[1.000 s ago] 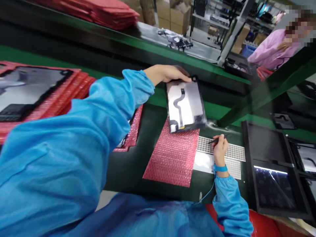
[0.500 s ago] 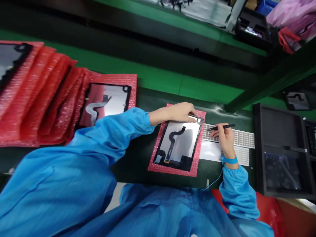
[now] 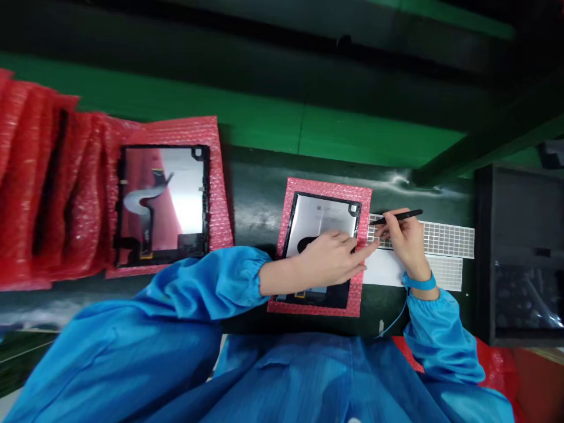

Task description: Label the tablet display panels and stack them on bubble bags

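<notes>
My left hand [image 3: 332, 258] is over the lower part of a tablet screen panel [image 3: 326, 214], fingers apart, index finger stretched right to the edge of a white grid sheet [image 3: 447, 239]. The panel lies on pink bubble wrap [image 3: 326, 187], and my hand hides most of its dark ribbon cable. My right hand [image 3: 405, 238] grips black tweezers [image 3: 403, 216], their tip at the left end of the grid sheet. A blue band circles my right wrist. A second pale sheet [image 3: 383, 268] lies just below the grid sheet.
Another panel [image 3: 187, 188] with a curved ribbon cable rests on pink bubble wrap at the left. Beyond it stand several red bubble-wrap sleeves [image 3: 22, 188]. A black tray [image 3: 484, 258] sits at the right, under a dark slanting post [image 3: 476, 147].
My left hand has moved from the panel's top edge down and right, toward the grid sheet. My right hand still holds the tweezers by the sheet. The view has shifted.
</notes>
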Tool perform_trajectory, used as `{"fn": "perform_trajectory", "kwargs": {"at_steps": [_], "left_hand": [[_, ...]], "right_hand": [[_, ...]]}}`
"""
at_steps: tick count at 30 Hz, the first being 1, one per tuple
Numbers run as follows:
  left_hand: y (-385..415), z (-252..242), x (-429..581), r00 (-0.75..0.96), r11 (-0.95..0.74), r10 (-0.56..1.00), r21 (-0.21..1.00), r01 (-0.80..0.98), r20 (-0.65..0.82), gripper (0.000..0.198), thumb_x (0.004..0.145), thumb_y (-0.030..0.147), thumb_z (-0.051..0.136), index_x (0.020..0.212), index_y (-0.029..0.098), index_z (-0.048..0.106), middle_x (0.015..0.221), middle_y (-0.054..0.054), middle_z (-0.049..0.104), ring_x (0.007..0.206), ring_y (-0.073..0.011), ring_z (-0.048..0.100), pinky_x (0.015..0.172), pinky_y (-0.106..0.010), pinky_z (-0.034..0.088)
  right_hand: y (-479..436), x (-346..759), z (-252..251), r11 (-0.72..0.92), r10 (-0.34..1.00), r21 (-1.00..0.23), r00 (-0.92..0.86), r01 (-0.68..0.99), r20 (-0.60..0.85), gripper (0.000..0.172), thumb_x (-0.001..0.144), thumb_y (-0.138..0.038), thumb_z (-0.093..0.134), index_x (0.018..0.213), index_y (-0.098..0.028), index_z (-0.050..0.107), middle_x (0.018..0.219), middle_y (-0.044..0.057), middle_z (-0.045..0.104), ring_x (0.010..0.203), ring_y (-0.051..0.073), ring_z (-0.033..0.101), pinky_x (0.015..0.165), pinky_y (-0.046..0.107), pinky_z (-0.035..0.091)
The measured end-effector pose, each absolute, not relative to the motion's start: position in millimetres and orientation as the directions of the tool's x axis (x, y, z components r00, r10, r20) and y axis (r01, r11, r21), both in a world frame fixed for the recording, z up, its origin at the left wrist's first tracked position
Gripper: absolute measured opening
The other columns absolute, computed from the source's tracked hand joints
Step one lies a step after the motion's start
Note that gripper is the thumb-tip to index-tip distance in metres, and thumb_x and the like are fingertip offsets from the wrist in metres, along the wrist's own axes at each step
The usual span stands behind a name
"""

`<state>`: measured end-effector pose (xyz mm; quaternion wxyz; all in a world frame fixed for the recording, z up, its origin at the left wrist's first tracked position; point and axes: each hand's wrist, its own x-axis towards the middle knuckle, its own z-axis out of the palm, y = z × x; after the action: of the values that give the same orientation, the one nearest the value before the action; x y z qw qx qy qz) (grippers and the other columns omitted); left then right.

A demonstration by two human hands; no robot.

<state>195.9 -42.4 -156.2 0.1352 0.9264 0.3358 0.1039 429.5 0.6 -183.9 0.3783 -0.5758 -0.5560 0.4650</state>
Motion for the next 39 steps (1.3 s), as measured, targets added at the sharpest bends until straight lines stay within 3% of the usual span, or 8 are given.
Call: {"fn": "perform_trajectory", "kwargs": {"at_steps": [3,7,13,32,39], "left_hand": [[-53,-161,202,0.751,-0.754,0.653,0.178,0.632,0.1,0.045,0.108,0.043,0.057,0.134,0.007,0.066,0.098,-0.013,0.071,0.093,-0.0288,0.068,0.081,-0.039,0.053],[-54,-165,199,0.729,-0.742,0.67,0.153,0.653,0.136,0.038,0.108,0.046,0.058,0.113,0.01,0.068,0.097,-0.012,0.069,0.094,-0.0281,0.067,0.082,-0.037,0.052],[-56,-164,201,0.714,-0.731,0.682,0.12,0.672,0.157,0.052,0.11,0.043,0.054,0.143,0.004,0.061,0.103,-0.014,0.071,0.097,-0.029,0.067,0.083,-0.039,0.053],[-56,-162,203,0.707,-0.719,0.695,0.141,0.68,0.133,0.05,0.11,0.043,0.054,0.138,0.003,0.065,0.106,-0.016,0.071,0.098,-0.0289,0.066,0.086,-0.039,0.051],[-55,-161,201,0.706,-0.721,0.693,0.141,0.679,0.145,0.048,0.109,0.042,0.056,0.136,0.003,0.065,0.103,-0.015,0.071,0.095,-0.0284,0.067,0.083,-0.04,0.05]], "right_hand": [[0,428,-182,-0.095,0.993,-0.942,-0.03,0.32,-0.111,0.038,0.097,-0.061,0.072,0.099,-0.022,0.068,0.072,0.0,0.077,0.059,0.016,0.076,0.052,0.025,0.062],[-1,426,-179,-0.099,0.994,-0.931,-0.009,0.353,-0.109,0.038,0.098,-0.061,0.072,0.098,-0.023,0.068,0.073,0.0,0.078,0.058,0.016,0.076,0.05,0.024,0.062],[-2,427,-177,-0.085,0.995,-0.928,-0.02,0.362,-0.099,0.036,0.1,-0.058,0.071,0.099,-0.022,0.068,0.073,0.0,0.078,0.056,0.014,0.074,0.051,0.023,0.061],[1,421,-170,-0.138,0.99,-0.934,0.014,0.329,-0.141,0.042,0.097,-0.064,0.072,0.097,-0.022,0.067,0.071,0.0,0.078,0.054,0.015,0.074,0.046,0.023,0.056],[3,418,-160,-0.167,0.985,-0.958,0.079,0.235,-0.153,0.049,0.092,-0.071,0.072,0.091,-0.022,0.065,0.066,0.001,0.077,0.05,0.017,0.074,0.043,0.024,0.056]]}}
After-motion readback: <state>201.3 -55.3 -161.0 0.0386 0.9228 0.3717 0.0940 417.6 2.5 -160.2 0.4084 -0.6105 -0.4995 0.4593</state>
